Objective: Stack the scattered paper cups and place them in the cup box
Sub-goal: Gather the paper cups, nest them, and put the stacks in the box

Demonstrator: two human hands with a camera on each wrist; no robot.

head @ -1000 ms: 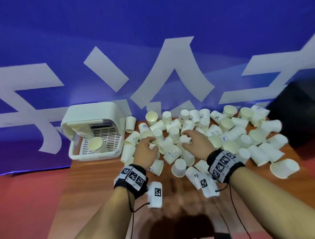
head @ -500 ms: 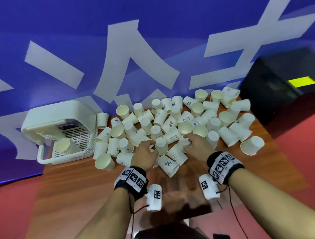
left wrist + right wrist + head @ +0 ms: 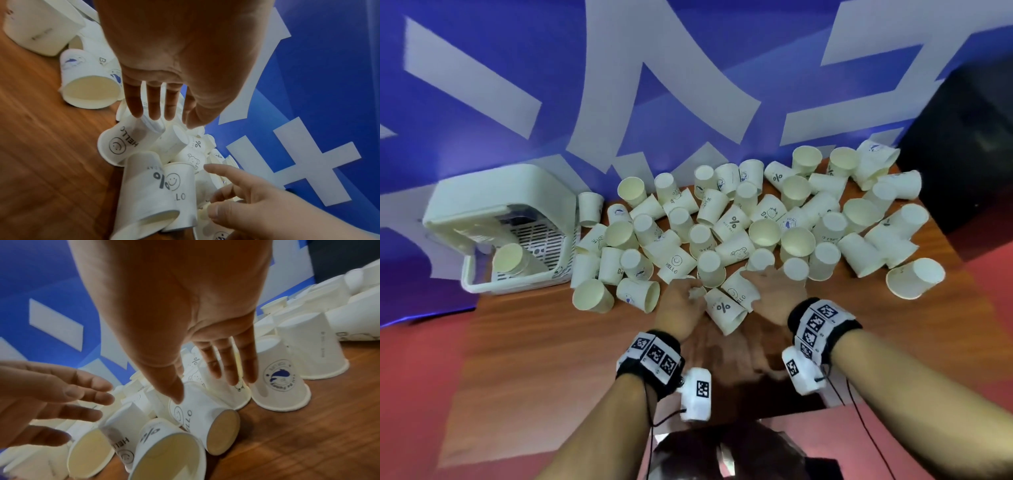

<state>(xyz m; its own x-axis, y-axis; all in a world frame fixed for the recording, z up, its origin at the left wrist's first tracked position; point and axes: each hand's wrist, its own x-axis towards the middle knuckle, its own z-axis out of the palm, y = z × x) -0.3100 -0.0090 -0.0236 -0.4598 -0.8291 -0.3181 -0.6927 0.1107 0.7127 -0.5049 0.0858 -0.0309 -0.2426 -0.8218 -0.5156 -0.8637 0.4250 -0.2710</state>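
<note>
A wooden table (image 3: 524, 342) stands against a blue wall (image 3: 482, 51) with large white lettering. Across its far half lie dozens of paper cups (image 3: 756, 219), some upright, some upside down, many on their sides, touching and overlapping. In the last second our view has swung so the pile now sits centred, and our two hands have stayed at its near edge.

Our left hand (image 3: 678, 303) reaches into the pile with fingers (image 3: 152, 104) straight and slightly spread, holding nothing. Our right hand (image 3: 779, 294) is likewise spread wide, its fingers (image 3: 230, 363) touching an upside-down cup, gripping nothing. Between the hands lie a cup marked with a percent sign (image 3: 724, 310) and one printed HELLO (image 3: 197, 412), both on their sides.

We judge stacking has barely begun. The cup box (image 3: 500, 222), a white slotted crate with its lid raised, sits at the far left with one cup (image 3: 512, 258) inside. Loose cups (image 3: 592, 294) crowd the path toward it. A black box (image 3: 962, 137) stands at the right.
</note>
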